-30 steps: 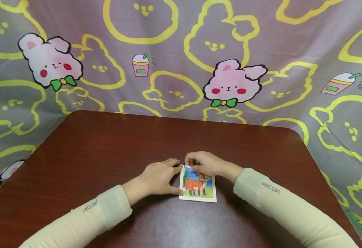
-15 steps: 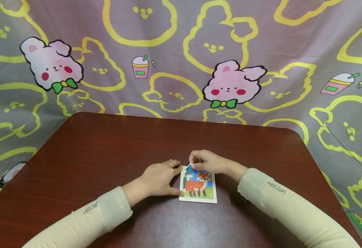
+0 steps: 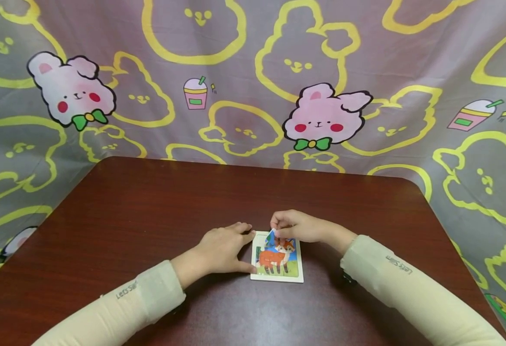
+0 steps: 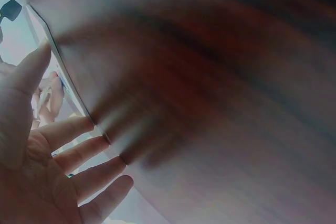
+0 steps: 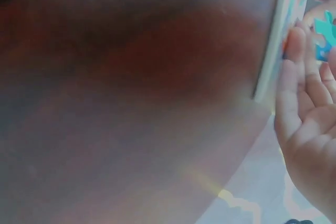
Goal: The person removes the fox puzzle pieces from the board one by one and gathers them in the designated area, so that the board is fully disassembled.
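A jigsaw puzzle (image 3: pixel 273 258) showing an orange fox lies in a white-rimmed tray (image 3: pixel 279 278) on the table. My right hand (image 3: pixel 302 227) pinches a blue and green puzzle piece (image 3: pixel 270 238) between thumb and fingers, tilted up over the tray's far part. In the right wrist view that puzzle piece (image 5: pixel 326 31) shows its knobbed edge beside the fingers. Pale backing shows at the tray's far left corner. My left hand (image 3: pixel 220 250) rests at the tray's left side, thumb and fingertips touching its edge. The left wrist view shows its fingers (image 4: pixel 86 177) spread and nearly straight along that edge.
The dark red-brown table (image 3: pixel 170 202) has rounded far corners. Behind it and along both sides hangs a grey curtain (image 3: pixel 244 62) printed with yellow outlines and pink rabbits. Light sleeves (image 3: pixel 119 302) cover both forearms.
My right hand has lifted the blue and green puzzle piece from the far left corner and shifted it rightward, uncovering pale backing. My left hand has stayed at the tray's edge.
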Demonstrator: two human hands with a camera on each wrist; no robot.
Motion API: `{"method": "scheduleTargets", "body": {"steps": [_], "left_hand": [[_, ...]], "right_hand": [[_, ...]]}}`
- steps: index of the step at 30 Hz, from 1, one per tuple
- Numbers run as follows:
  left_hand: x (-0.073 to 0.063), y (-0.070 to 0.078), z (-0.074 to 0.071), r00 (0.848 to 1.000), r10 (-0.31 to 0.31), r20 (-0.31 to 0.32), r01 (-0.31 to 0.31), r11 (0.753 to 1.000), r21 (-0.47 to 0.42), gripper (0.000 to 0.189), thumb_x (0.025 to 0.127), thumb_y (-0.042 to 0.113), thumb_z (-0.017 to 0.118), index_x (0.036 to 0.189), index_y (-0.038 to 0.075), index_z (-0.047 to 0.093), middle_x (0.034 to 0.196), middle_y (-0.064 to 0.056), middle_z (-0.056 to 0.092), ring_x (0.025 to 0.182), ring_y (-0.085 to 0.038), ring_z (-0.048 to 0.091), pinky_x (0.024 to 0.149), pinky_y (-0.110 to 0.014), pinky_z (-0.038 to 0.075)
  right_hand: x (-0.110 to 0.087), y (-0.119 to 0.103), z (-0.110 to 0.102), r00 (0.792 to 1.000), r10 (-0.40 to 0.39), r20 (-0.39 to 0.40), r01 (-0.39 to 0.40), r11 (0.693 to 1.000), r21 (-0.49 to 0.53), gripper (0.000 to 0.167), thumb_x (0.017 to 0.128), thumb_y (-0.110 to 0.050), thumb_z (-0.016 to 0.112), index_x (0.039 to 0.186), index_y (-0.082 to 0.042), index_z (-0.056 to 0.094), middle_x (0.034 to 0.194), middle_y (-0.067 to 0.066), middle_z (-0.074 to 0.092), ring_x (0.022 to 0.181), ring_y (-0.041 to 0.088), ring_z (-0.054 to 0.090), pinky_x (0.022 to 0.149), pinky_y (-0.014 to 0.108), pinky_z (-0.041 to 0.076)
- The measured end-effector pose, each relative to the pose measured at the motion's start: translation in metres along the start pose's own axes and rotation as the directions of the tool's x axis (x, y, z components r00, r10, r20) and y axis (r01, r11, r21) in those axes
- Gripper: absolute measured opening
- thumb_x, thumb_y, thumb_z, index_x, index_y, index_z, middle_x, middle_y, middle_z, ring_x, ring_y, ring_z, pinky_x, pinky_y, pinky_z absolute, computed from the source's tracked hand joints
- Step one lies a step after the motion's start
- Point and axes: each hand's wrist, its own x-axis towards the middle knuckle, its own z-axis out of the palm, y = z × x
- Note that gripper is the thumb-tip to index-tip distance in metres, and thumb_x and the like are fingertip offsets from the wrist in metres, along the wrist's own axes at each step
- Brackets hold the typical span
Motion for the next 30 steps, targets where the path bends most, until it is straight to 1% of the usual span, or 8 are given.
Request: {"method": "scheduleTargets", "body": {"steps": [4,7,10,12,15,18,20,30], "left_hand": [[0.0,0.001,-0.002,1.0,-0.004,0.0,0.004,1.0,-0.001,0.09,0.076,0.071,0.07,0.144,0.015,0.054,0.152,-0.007,0.049,0.14,-0.028,0.048,0.098,-0.05,0.052],[0.0,0.002,-0.002,1.0,-0.002,0.0,0.002,1.0,-0.006,0.089,0.076,0.071,0.07,0.144,0.015,0.054,0.152,-0.007,0.049,0.14,-0.028,0.048,0.098,-0.051,0.051],[0.0,0.002,-0.002,1.0,-0.001,-0.001,0.001,1.0,-0.008,0.089,0.076,0.07,0.071,0.143,0.014,0.055,0.152,-0.008,0.049,0.14,-0.028,0.048,0.099,-0.051,0.051],[-0.001,0.003,-0.002,1.0,-0.002,-0.001,0.002,1.0,-0.009,0.089,0.076,0.07,0.071,0.143,0.014,0.055,0.152,-0.007,0.049,0.14,-0.028,0.047,0.1,-0.051,0.051],[-0.001,0.003,-0.002,1.0,-0.008,-0.002,0.008,1.0,-0.012,0.089,0.076,0.069,0.072,0.144,0.015,0.054,0.152,-0.007,0.049,0.141,-0.027,0.047,0.1,-0.05,0.05],[-0.002,0.003,-0.001,1.0,-0.012,-0.004,0.012,1.0,-0.023,0.089,0.076,0.069,0.072,0.144,0.014,0.054,0.152,-0.007,0.049,0.141,-0.028,0.047,0.1,-0.05,0.05],[-0.002,0.003,0.0,1.0,-0.012,-0.005,0.011,1.0,-0.027,0.088,0.077,0.069,0.072,0.144,0.014,0.054,0.152,-0.007,0.049,0.141,-0.028,0.046,0.1,-0.05,0.05],[-0.002,0.002,0.001,1.0,-0.008,-0.008,0.008,1.0,-0.019,0.089,0.076,0.069,0.072,0.144,0.014,0.055,0.152,-0.007,0.049,0.141,-0.028,0.047,0.101,-0.048,0.05]], "right_hand": [[-0.004,-0.001,-0.002,1.0,0.018,-0.006,-0.018,1.0,0.02,0.009,0.102,-0.006,0.052,0.098,0.002,0.053,0.091,0.021,0.073,0.08,0.02,0.065,0.074,0.03,0.052],[-0.008,0.0,-0.003,0.999,0.036,-0.033,-0.036,0.999,0.018,0.009,0.101,-0.006,0.053,0.097,0.002,0.053,0.083,0.017,0.07,0.074,0.016,0.061,0.069,0.027,0.048],[-0.015,0.003,-0.005,0.998,0.037,-0.056,-0.036,0.999,0.004,0.007,0.1,-0.005,0.055,0.097,0.002,0.054,0.079,0.014,0.067,0.073,0.017,0.061,0.067,0.027,0.047],[-0.02,0.005,-0.007,0.997,0.036,-0.074,-0.037,0.999,0.0,0.007,0.1,-0.004,0.056,0.097,0.001,0.055,0.08,0.013,0.068,0.074,0.02,0.064,0.068,0.029,0.05],[-0.026,0.008,-0.013,0.995,0.023,-0.094,-0.022,1.0,0.016,0.007,0.099,-0.003,0.056,0.097,0.003,0.054,0.086,0.019,0.071,0.078,0.027,0.069,0.074,0.036,0.055],[-0.032,0.011,-0.018,0.993,0.028,-0.113,-0.026,0.999,0.021,0.007,0.099,-0.003,0.056,0.099,0.003,0.055,0.09,0.021,0.072,0.079,0.029,0.07,0.078,0.04,0.056],[-0.034,0.014,-0.019,0.992,0.025,-0.126,-0.024,1.0,0.01,0.006,0.099,-0.003,0.057,0.099,0.003,0.057,0.09,0.02,0.073,0.079,0.028,0.07,0.08,0.04,0.056],[-0.051,0.022,-0.03,0.976,0.04,-0.212,-0.047,0.999,-0.025,0.007,0.096,-0.004,0.062,0.1,0.001,0.064,0.082,0.014,0.07,0.074,0.025,0.064,0.071,0.034,0.055]]}}
